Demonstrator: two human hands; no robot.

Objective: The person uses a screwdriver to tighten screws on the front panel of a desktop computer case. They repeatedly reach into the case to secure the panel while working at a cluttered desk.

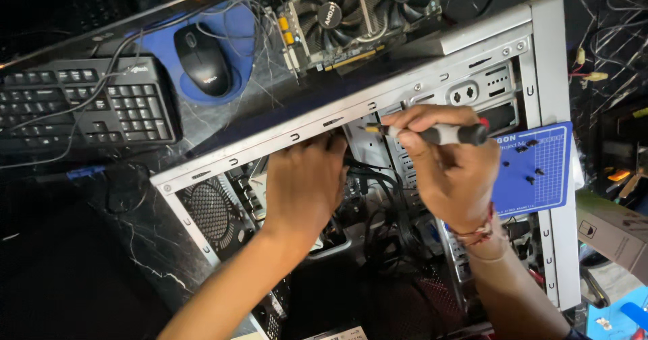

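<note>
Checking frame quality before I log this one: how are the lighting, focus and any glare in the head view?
Head view: mostly sharp; the right hand and its screwdriver are crisp, while the left hand reaches into the dim computer case. The lower left corner falls into near-black shadow; a bright glint sits on the desk edge near the mouse.

Single head view, steeply downward, close over open computer case (432,63)

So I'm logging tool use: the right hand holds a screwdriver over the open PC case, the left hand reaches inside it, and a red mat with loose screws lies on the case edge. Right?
One thing is off: the mat is blue, not red, as the head view shows. The rest stands: the right hand holds the screwdriver over the open case, and the left hand reaches inside.
</note>
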